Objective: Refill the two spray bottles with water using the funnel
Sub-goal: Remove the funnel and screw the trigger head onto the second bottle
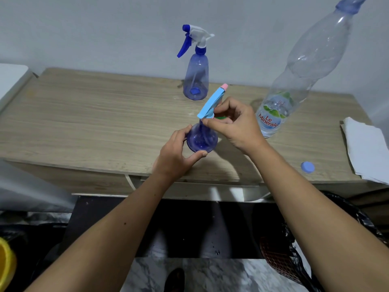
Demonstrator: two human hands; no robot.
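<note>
Two spray bottles are seen on the wooden desk (88, 114). The near spray bottle (201, 140) is held at its base in the grip of the left hand (175, 155), while its light-blue trigger head (211, 103) is pinched by the right hand (235, 125). The far spray bottle (196, 79) stands untouched by the wall. One large clear water bottle (294, 81), labelled "Le Minerale", stands at right, partly blocked by the right hand; its blue cap (307, 167) and folded paper (366, 148) lie nearby.

- I see the near spray bottle (202, 140), translucent blue with a light-blue, pink-tipped sprayer head (211, 104), upright at the wooden table's front.
- Far spray bottle (196, 81) stands upright behind it, capped.
</note>
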